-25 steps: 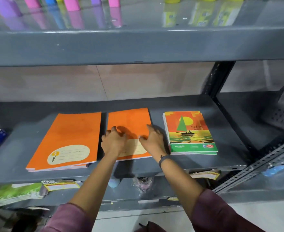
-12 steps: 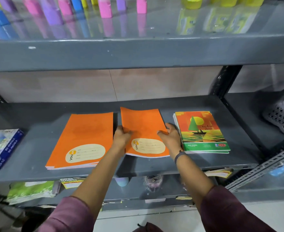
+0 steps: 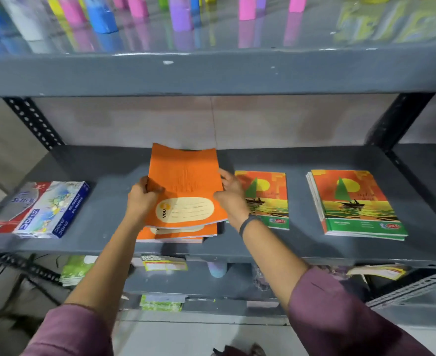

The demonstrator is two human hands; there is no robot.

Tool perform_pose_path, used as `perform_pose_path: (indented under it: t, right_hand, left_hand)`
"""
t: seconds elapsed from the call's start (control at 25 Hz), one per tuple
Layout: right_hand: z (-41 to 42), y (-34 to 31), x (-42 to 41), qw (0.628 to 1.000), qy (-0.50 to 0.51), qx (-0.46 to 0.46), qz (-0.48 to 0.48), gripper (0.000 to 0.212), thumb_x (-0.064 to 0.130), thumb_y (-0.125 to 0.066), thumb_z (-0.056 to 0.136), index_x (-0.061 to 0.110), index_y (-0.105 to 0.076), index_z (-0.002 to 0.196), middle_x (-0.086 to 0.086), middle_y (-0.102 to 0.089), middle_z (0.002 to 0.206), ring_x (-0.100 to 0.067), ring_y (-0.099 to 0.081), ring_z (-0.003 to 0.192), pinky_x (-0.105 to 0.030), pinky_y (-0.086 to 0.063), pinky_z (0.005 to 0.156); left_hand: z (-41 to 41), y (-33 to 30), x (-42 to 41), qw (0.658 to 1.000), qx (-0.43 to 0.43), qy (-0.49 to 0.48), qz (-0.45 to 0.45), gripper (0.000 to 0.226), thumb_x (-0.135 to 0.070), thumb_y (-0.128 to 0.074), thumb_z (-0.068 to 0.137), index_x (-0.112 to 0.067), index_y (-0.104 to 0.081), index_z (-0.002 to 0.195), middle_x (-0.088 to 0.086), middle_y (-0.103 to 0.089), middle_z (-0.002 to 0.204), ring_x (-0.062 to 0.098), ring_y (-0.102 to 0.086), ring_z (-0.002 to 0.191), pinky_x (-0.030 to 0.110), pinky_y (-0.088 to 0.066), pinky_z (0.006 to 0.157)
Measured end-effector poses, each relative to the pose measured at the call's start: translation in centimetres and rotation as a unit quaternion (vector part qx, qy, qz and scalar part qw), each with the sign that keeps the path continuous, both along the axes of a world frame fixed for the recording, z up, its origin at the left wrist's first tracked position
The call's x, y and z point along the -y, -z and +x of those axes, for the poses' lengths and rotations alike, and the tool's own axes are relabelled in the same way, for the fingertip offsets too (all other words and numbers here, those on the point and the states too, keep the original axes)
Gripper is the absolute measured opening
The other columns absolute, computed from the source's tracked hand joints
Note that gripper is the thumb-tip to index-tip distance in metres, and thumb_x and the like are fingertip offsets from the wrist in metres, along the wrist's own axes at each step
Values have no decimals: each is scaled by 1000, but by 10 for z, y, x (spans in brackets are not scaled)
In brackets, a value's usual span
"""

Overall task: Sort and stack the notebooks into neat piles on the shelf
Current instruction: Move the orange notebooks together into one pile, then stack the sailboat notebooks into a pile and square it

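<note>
I hold an orange notebook point(image 3: 186, 186) with both hands, tilted, just above a pile of orange notebooks point(image 3: 181, 233) on the grey middle shelf point(image 3: 104, 227). My left hand point(image 3: 142, 199) grips its left edge and my right hand point(image 3: 231, 194) grips its right edge. Right of my right hand lies a notebook with a green sailboat on its cover point(image 3: 268, 201), partly hidden by that hand. Further right sits a stack of the same sailboat notebooks point(image 3: 355, 204).
A blue and white boxed pack point(image 3: 42, 209) lies at the shelf's left end. Coloured bottles point(image 3: 134, 9) stand on the upper shelf point(image 3: 211, 73). More stationery point(image 3: 164, 263) sits on the lower shelf. Perforated black uprights point(image 3: 34, 122) flank the bay.
The orange notebook has been lifted from beside the left orange pile and carried over it. The camera view has shifted, and a sailboat notebook shows where the orange one lay.
</note>
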State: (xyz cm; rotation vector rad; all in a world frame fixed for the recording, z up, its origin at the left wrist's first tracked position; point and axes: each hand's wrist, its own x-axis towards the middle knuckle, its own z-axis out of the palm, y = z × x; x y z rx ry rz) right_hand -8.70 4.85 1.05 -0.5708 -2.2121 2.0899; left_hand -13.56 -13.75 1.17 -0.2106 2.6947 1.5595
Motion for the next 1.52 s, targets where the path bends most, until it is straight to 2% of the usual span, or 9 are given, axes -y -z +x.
perform_pose_path:
  t: [0.28, 0.4, 0.6, 0.8, 0.96, 1.12, 1.24, 1.4, 1.52]
  right_hand:
    - [6, 24, 30, 965, -68, 32, 249, 68, -13, -49, 82, 17, -42, 142, -17, -60, 131, -33, -60, 115, -42, -53, 95]
    - [13, 23, 11, 936, -15, 18, 352, 57, 8, -58, 87, 21, -43, 140, -11, -58, 134, -33, -50, 126, -45, -46, 104]
    - [41, 27, -48, 872, 131, 135, 452, 57, 23, -58, 85, 21, -42, 140, -8, -41, 146, -31, -32, 136, -44, -32, 103]
    - [53, 29, -76, 902, 143, 213, 347, 59, 21, -62, 79, 17, -44, 134, -13, -45, 141, -35, -35, 131, -45, -31, 105]
    - [50, 25, -88, 933, 179, 198, 241, 56, 17, -63, 76, 17, -50, 131, -12, -50, 139, -37, -41, 130, -44, -37, 105]
    - [42, 13, -104, 959, 178, 191, 108, 46, 24, -68, 77, 15, -60, 121, -13, -60, 130, -34, -52, 122, -46, -43, 104]
    - [38, 0, -114, 949, 211, 156, 172, 50, 29, -67, 78, 21, -57, 126, -13, -60, 129, -35, -52, 122, -45, -43, 103]
    - [48, -33, -150, 920, 249, 94, 287, 58, 30, -63, 82, 23, -46, 137, -11, -54, 136, -34, -42, 130, -42, -34, 103]
    - [70, -43, -200, 900, 295, 91, 308, 57, 29, -62, 82, 21, -47, 136, -14, -57, 134, -35, -45, 128, -43, -37, 102]
  left_hand:
    - [12, 15, 28, 945, 44, -11, -323, 35, -29, -51, 85, -7, -58, 112, 20, -56, 117, 40, -57, 104, 42, -47, 80]
    - [21, 9, 3, 914, -66, -38, -398, 31, -17, -51, 83, -5, -59, 111, 19, -54, 118, 39, -49, 109, 44, -44, 82]
    - [50, 10, -93, 931, -219, 126, -263, 34, -12, -48, 84, -7, -58, 117, 16, -60, 117, 33, -51, 106, 40, -44, 90]
    - [57, 35, -161, 942, -16, 251, -224, 41, -12, -46, 88, -5, -45, 129, 21, -46, 134, 39, -41, 126, 41, -37, 105]
    - [56, 44, -170, 960, 11, 193, -202, 39, -9, -47, 84, -3, -49, 122, 22, -58, 122, 40, -48, 118, 41, -39, 99]
    - [61, 37, -176, 993, 104, 28, 47, 29, -9, -47, 86, 1, -53, 113, 24, -63, 112, 40, -59, 104, 45, -49, 91]
    - [61, 32, -183, 949, 193, -52, 244, 39, -9, -48, 86, 6, -47, 123, 25, -60, 112, 40, -59, 107, 52, -48, 97]
    - [71, 17, -220, 940, 180, -44, 287, 35, -4, -46, 83, 5, -52, 116, 18, -58, 97, 29, -55, 94, 33, -45, 81]
    - [84, 0, -264, 937, 156, 1, 312, 31, -1, -45, 81, 4, -55, 110, 31, -63, 101, 42, -58, 100, 40, -47, 76]
